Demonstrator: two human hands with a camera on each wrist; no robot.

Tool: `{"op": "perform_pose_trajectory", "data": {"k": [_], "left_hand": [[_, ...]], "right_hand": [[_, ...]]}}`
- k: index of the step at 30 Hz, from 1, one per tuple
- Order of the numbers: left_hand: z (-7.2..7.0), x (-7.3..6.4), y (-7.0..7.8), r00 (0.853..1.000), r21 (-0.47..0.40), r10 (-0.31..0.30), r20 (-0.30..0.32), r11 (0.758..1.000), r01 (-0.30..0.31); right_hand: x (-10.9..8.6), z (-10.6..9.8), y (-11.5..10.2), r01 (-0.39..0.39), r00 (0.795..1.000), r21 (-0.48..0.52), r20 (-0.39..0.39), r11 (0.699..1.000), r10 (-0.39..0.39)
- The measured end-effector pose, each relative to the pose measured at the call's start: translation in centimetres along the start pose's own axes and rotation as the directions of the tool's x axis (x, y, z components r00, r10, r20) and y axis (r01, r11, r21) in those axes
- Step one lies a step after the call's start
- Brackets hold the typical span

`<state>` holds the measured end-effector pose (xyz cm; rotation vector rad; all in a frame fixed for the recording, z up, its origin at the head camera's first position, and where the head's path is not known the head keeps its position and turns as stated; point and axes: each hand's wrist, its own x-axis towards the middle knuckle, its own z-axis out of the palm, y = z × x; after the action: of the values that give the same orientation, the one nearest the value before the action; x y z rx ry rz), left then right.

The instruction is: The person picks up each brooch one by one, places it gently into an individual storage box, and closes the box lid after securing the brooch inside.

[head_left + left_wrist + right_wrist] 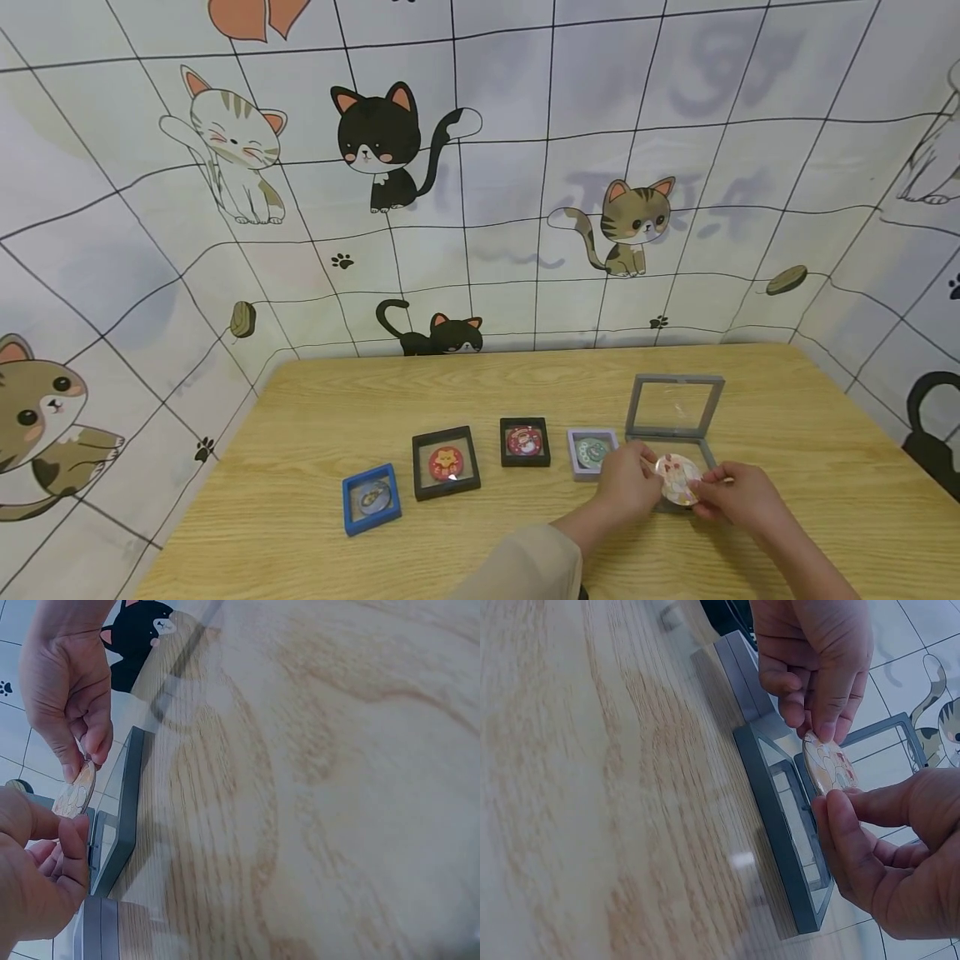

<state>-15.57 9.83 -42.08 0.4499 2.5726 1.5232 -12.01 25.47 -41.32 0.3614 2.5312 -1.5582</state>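
A round badge (pixel 677 480) with a pale printed picture is held by both hands above an opened grey display frame (pixel 675 406). My left hand (pixel 628 481) pinches its left edge between thumb and fingers. The opposite edge is pinched by my right hand (pixel 738 498). In the right wrist view the badge (pixel 829 763) is tilted, apart from the grey frame's base (pixel 780 840). The frame's clear-windowed lid stands raised at the back. Beside my left hand lies a lilac frame (pixel 592 454) with a green round piece inside, partly covered by the hand.
Further left on the wooden table (pixel 337 392) lie a small black frame (pixel 524 442), a larger black frame (pixel 446 462) and a blue frame (pixel 371 498), each with a round piece inside. A cat-printed sheet (pixel 510 192) hangs behind. Something black (pixel 933 429) is at the far right.
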Motion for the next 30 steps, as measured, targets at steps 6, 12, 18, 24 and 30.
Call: {"op": "perform_pose_trajectory", "data": {"k": [6, 12, 18, 24, 30], "left_hand": [[0.5, 0.5, -0.1, 0.999, 0.075, 0.033, -0.015, 0.997, -0.032], [0.8, 1.1, 0.0, 0.997, 0.17, 0.062, -0.042, 0.984, -0.054], [1.1, 1.7, 0.3, 0.995, 0.289, 0.08, -0.058, 0.955, -0.06], [1.4, 2.1, 0.6, 0.997, 0.411, 0.057, -0.044, 0.911, -0.034], [1.8, 2.3, 0.8, 0.998, 0.523, 0.046, -0.045, 0.852, -0.016]], "right_hand": [[0.4, 0.0, -0.1, 0.006, 1.0, 0.011, -0.015, 1.0, -0.006], [0.8, 0.1, -0.1, -0.009, 0.999, 0.052, -0.038, 0.999, 0.011], [1.2, 0.0, -0.3, -0.013, 0.999, 0.031, -0.044, 0.999, 0.014], [1.5, 0.0, 0.0, -0.007, 0.999, 0.024, -0.054, 1.0, 0.008], [1.7, 0.2, 0.0, -0.017, 0.997, -0.001, -0.069, 1.0, 0.017]]}}
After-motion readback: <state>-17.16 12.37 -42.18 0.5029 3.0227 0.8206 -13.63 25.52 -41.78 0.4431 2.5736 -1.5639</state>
